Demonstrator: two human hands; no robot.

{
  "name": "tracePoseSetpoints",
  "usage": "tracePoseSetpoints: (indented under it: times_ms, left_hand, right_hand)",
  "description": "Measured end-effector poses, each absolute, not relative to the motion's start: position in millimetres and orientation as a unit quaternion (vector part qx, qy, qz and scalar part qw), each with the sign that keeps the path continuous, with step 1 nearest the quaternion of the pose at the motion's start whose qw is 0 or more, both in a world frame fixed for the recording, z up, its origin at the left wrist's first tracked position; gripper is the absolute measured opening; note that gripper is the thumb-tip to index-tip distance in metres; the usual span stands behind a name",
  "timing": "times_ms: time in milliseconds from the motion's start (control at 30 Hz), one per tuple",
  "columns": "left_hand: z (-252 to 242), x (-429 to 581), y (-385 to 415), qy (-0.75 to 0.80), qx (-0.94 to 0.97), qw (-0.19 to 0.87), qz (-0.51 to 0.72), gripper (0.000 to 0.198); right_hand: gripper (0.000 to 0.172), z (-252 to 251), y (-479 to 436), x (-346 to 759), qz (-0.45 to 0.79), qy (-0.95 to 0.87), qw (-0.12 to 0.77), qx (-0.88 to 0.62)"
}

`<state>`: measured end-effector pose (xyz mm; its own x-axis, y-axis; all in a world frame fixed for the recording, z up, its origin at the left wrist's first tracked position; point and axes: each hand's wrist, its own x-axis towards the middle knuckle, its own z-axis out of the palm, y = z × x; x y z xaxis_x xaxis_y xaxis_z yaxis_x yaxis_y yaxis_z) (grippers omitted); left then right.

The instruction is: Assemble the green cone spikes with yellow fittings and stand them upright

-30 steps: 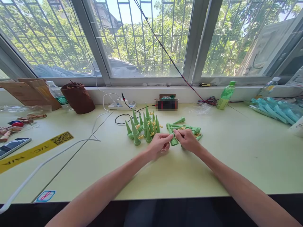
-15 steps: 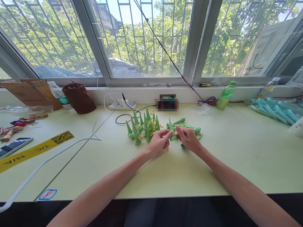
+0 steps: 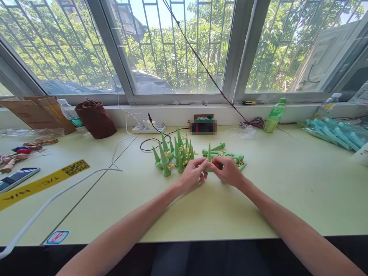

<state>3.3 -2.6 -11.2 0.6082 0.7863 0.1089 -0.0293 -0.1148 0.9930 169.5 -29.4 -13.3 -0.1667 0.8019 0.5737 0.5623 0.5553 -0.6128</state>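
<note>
Between both hands a green cone-shaped watering spike (image 3: 209, 150) stands with its tip upward. My left hand (image 3: 193, 172) is closed on it from the left, by its lower part. From the right, my right hand (image 3: 227, 170) pinches at the same spike, its thumb and fingertips meeting the left fingers; the fingers hide what part they grip. A cluster of upright green spikes (image 3: 164, 159) with small yellow valves (image 3: 196, 153) is just beyond my left hand. Past my right hand lies a loose pile of green spikes (image 3: 237, 157), some with yellow pieces among them.
A small device (image 3: 202, 127) with a blurred front and a power strip (image 3: 149, 128) are at the back. A white cable (image 3: 86, 174) crosses the table's left. Also there are a brown pouch (image 3: 95, 119), a phone (image 3: 18, 179), a green bottle (image 3: 275, 115) and bluish packets (image 3: 333, 132).
The held spike has gone from slightly tilted to upright. My right hand has shifted left, its fingertips closing in against the spike and my left fingers.
</note>
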Motion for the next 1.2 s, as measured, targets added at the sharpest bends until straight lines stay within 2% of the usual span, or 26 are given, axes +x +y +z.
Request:
tracePoseSetpoints:
  times_ms: [833,1200]
  left_hand:
    - [-12.5,1.7,-3.0,0.271,0.668,0.625,0.3,0.044]
    - [-16.9,2.9,0.4,0.283,0.645,0.629,0.328,0.049]
  right_hand:
    - [0.036,-16.9,-30.0,167.6,0.083,-0.776,0.42,-0.462]
    - [0.05,-15.0,-31.8,165.3,0.082,-0.759,0.445,-0.468]
